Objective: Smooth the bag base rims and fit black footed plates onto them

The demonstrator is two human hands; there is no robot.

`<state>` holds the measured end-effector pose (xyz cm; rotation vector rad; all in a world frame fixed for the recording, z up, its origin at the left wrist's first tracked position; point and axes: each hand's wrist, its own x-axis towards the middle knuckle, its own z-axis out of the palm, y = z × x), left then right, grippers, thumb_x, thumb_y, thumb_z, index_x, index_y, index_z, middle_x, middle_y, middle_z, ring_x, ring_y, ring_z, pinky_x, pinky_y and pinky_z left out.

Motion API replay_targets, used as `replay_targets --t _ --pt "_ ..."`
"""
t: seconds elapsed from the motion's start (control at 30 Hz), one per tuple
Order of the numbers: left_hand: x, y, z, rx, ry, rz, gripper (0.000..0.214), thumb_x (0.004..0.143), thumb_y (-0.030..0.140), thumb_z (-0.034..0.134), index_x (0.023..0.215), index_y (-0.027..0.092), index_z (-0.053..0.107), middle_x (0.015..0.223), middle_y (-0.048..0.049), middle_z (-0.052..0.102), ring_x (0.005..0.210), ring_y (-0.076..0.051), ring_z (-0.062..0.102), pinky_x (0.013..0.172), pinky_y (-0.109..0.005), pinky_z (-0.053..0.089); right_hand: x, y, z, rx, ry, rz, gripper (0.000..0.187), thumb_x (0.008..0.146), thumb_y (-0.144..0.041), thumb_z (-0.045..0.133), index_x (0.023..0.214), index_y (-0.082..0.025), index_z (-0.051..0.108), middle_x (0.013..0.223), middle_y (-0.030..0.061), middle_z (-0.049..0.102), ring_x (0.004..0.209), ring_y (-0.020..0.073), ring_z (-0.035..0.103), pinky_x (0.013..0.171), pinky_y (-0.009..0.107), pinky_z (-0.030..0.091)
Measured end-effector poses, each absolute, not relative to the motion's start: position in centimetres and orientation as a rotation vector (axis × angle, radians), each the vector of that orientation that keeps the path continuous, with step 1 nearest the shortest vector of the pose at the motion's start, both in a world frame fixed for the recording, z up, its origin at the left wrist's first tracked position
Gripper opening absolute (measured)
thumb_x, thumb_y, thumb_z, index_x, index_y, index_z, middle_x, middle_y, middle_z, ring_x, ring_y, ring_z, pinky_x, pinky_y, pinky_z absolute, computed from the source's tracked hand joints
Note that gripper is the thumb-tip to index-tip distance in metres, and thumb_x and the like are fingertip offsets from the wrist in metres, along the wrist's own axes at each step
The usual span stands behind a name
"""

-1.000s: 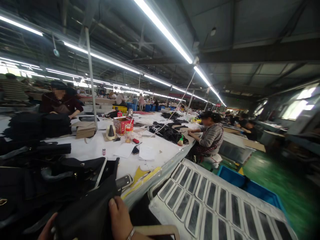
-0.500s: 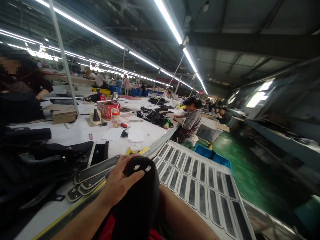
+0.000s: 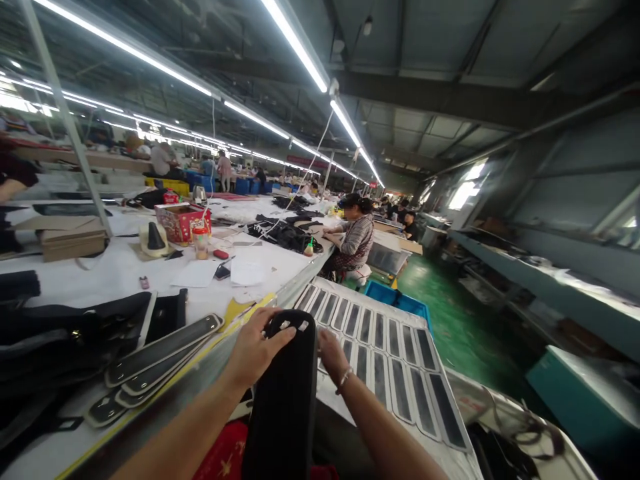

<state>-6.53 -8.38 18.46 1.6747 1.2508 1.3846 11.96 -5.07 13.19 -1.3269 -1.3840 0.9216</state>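
A long black padded piece (image 3: 285, 393) with a rounded top stands upright in front of me. Two small shiny metal tabs (image 3: 294, 325) show near its top. My left hand (image 3: 260, 343) grips its upper left edge, thumb across the front by the tabs and fingers partly hidden behind. At its right edge is my right hand (image 3: 333, 353), closed, its fingertips curled near the piece's rim. Whatever is in those fingertips is hidden. Several dark, pale-edged strips (image 3: 165, 350) with metal studs lie stacked on the table to the left.
On my right, a board (image 3: 345, 417) carries rows of grey pale-edged strips. Black pieces (image 3: 100, 320) pile up on the white table (image 3: 200, 300). A blue crate (image 3: 400, 301) stands beyond the board. A co-worker (image 3: 355, 237) sits farther along the table; a teal box (image 3: 590, 393) is at right.
My view has swung to the right. My right hand, hidden behind the black padded piece before, now shows at its right edge. My left hand keeps its grip.
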Motion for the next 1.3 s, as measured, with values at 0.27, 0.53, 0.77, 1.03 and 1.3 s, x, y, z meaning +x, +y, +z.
replay_targets --t 0.27,0.53,0.77,1.03,1.3 --pt "-4.3 -8.2 17.7 1.56 1.207 1.422 0.043 0.07 0.04 0.066 0.106 0.021 0.054 0.101 -0.003 0.059 0.092 -0.019 0.058 0.083 -0.034 0.047 13.7 -8.0 18.9 -1.109 -1.925 0.861 0.032 0.08 -0.045 0.057 0.092 -0.015 0.061 0.08 0.0017 0.06 0.071 0.0134 0.051 0.065 0.025 0.042" --pt "-5.9 -7.6 18.3 1.975 1.387 1.14 0.032 0.079 0.051 0.052 0.073 0.019 0.05 0.074 0.0004 0.053 0.072 -0.017 0.052 0.064 -0.029 0.04 13.1 -5.6 16.3 -0.939 -1.71 1.238 0.033 0.083 -0.049 0.053 0.079 -0.016 0.056 0.061 -0.0029 0.047 0.057 0.0097 0.044 0.055 0.022 0.037" --pt "-6.2 -6.3 19.5 2.169 1.361 0.962 0.035 0.087 0.046 0.042 0.065 0.019 0.046 0.071 0.0002 0.052 0.069 -0.015 0.05 0.065 -0.028 0.039 12.8 -4.4 15.2 -0.932 -1.572 1.347 0.036 0.08 -0.052 0.056 0.072 -0.016 0.055 0.06 -0.0025 0.046 0.057 0.0094 0.043 0.056 0.023 0.037" --pt "-6.5 -4.9 18.9 2.054 1.131 0.938 0.031 0.086 0.045 0.044 0.08 0.019 0.058 0.075 -0.0002 0.058 0.078 -0.017 0.055 0.072 -0.027 0.045 13.3 -4.1 15.3 -0.825 -1.52 1.479 0.041 0.074 -0.054 0.061 0.078 -0.014 0.059 0.066 -0.001 0.051 0.058 0.0083 0.043 0.056 0.021 0.036" --pt "-5.1 -4.8 20.2 2.015 1.231 0.924 0.04 0.086 0.048 0.04 0.068 0.017 0.059 0.066 -0.0008 0.059 0.065 -0.015 0.052 0.06 -0.025 0.042 15.0 -5.4 17.6 -0.875 -1.894 1.14 0.031 0.082 -0.045 0.053 0.08 -0.015 0.06 0.068 -0.0025 0.05 0.061 0.0082 0.042 0.059 0.02 0.037"
